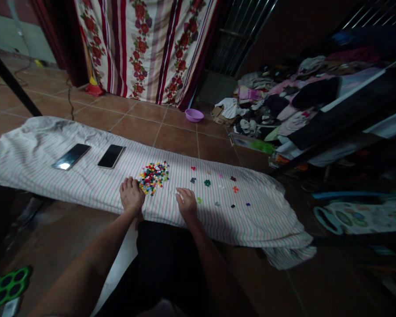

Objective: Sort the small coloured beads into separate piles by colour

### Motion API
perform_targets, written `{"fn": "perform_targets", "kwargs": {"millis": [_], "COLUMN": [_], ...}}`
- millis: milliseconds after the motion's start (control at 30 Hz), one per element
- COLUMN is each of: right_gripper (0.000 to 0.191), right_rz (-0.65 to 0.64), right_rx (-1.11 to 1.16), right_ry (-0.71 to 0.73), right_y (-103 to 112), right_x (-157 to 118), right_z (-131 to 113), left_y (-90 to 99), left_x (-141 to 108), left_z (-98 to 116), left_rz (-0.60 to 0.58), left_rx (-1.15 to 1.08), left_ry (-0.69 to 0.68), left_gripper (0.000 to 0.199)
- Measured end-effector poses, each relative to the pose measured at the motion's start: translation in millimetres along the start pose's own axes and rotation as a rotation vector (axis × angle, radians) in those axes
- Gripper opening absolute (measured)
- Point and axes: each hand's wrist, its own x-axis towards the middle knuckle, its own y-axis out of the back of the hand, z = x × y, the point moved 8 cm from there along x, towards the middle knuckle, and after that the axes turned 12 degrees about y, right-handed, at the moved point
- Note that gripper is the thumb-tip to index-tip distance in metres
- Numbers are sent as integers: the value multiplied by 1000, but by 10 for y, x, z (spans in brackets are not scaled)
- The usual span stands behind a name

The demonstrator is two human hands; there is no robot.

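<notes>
A mixed pile of tiny coloured pieces (pixel 153 176), which look like small plastic beads or bricks, lies on the striped cloth. My left hand (pixel 132 194) rests on the cloth at the pile's near left edge, fingers spread and nothing seen in them. To the right of the pile is my right hand (pixel 187 205), its fingers bent and thumb slightly apart; I see nothing between them. Beyond it sit small single-colour groups: green pieces (pixel 207 182), orange pieces (pixel 235 189), grey pieces (pixel 193 180), red pieces (pixel 193 168), lime pieces (pixel 199 200) and several others.
Two phones (pixel 111 156) lie left of the pile on the striped cloth (pixel 86 189), which covers a long, narrow surface. A purple basin (pixel 194 115) stands on the tiled floor behind. Heaped clothes (pixel 284 97) fill the right back. A floral curtain (pixel 145 48) hangs ahead.
</notes>
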Motion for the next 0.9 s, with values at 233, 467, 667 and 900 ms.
{"fn": "perform_targets", "kwargs": {"millis": [233,467,667,900], "right_gripper": [28,27,28,26], "right_rz": [-227,-340,-388,-319], "right_rx": [110,56,-17,-64], "right_ry": [-1,56,46,22], "right_y": [-516,-773,-931,-861], "right_x": [173,375,402,428], "right_z": [-522,-885,-901,-833], "left_y": [16,-7,-34,-53], "left_x": [-10,-8,-7,-12], "left_z": [0,-18,-35,-37], "left_rz": [8,2,1,15], "left_rx": [-18,-16,-17,-9], "left_ry": [-17,-17,-18,-30], "left_gripper": [34,33,33,34]}}
